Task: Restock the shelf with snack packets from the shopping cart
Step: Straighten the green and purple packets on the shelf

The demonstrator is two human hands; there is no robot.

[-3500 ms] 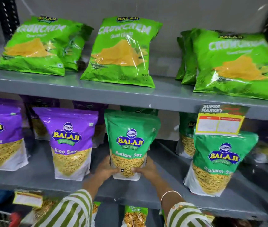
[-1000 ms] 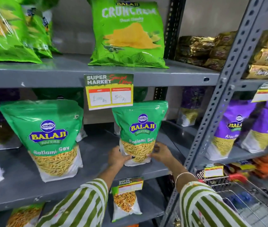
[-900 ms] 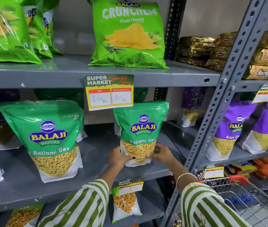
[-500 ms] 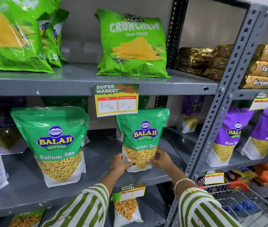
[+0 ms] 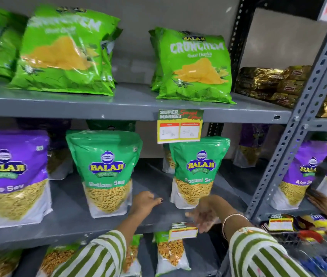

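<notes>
A green Ratlami Sev packet [image 5: 197,172] stands upright on the grey middle shelf [image 5: 74,222], under a yellow price tag [image 5: 179,126]. My left hand [image 5: 145,202] hovers just left of its base, fingers loosely apart, holding nothing. My right hand [image 5: 205,213] is in front of and below the packet, palm up and open, blurred. Neither hand touches the packet. A second green Ratlami Sev packet [image 5: 106,172] stands to the left. The shopping cart [image 5: 306,244] shows at the lower right, with colourful packets inside.
A purple Aloo Sev packet [image 5: 12,176] stands at far left. Green Crunchem bags [image 5: 194,64] and gold packets [image 5: 272,82] lie on the upper shelf. A perforated upright post [image 5: 290,148] divides the bays. Another person's hand [image 5: 326,204] reaches in at right.
Both hands have let go of the right green Ratlami Sev packet and pulled back toward me. The view has swung left and down.
</notes>
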